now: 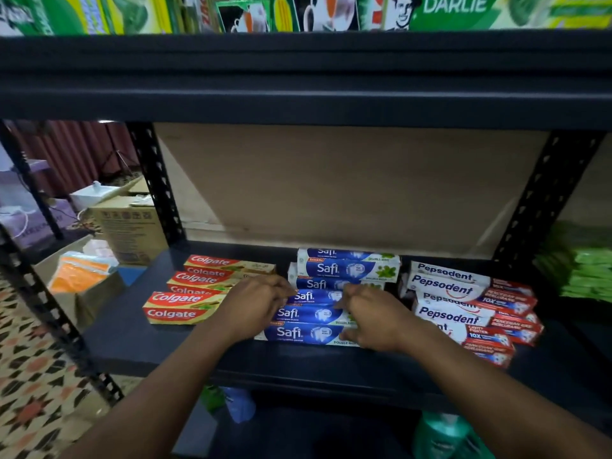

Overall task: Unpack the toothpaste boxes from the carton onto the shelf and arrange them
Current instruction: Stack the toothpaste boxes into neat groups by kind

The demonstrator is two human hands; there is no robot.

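The left hand (pixel 255 306) and right hand (pixel 374 318) clasp the ends of the blue-and-white cardboard Safi boxes (pixel 308 332), and an uneven shove could skid them off the black metal shelf (pixel 132 342).

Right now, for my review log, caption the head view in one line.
Left hand and right hand grip the middle Safi boxes on the shelf, between Colgate boxes and Pepsodent boxes.

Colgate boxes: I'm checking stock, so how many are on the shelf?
3, all left of the Safi boxes: the front Colgate box, the middle Colgate box behind it, the back Colgate box farthest in. The left hand may hide more.
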